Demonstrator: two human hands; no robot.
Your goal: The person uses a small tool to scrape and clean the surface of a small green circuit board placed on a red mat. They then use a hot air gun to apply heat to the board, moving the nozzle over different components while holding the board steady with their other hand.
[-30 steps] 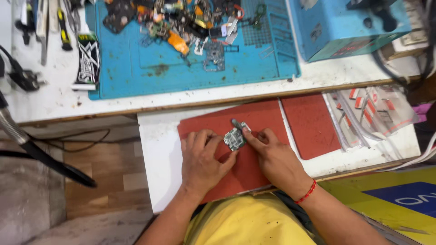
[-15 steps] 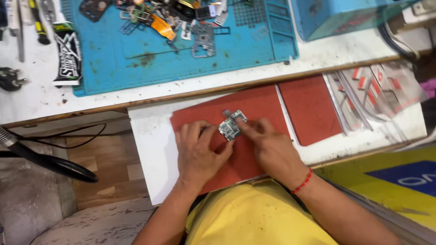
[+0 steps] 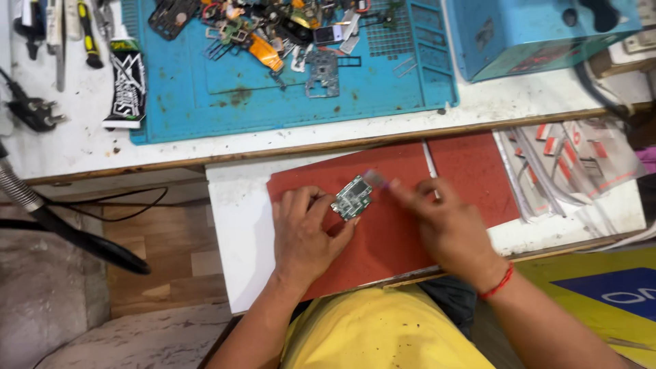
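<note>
A small green circuit board (image 3: pixel 352 198) lies on a red mat (image 3: pixel 383 239) on a white pull-out shelf. My left hand (image 3: pixel 305 236) rests on the mat with its fingertips pressing the board's left and lower edges. My right hand (image 3: pixel 444 222) is to the right of the board, blurred by motion, and pinches a small pale tool or swab (image 3: pixel 376 180) whose tip is at the board's upper right corner. A red thread is around my right wrist.
A blue work mat (image 3: pixel 287 89) on the bench behind carries several loose phone parts (image 3: pixel 273 31). A blue box (image 3: pixel 540 34) stands at the back right, a black tube (image 3: pixel 128 82) and screwdrivers at the back left. Clear packets (image 3: pixel 574 164) lie at the right.
The camera has shifted. My right hand has drawn a little to the right of the board and is now blurred; my left hand still holds the board down.
</note>
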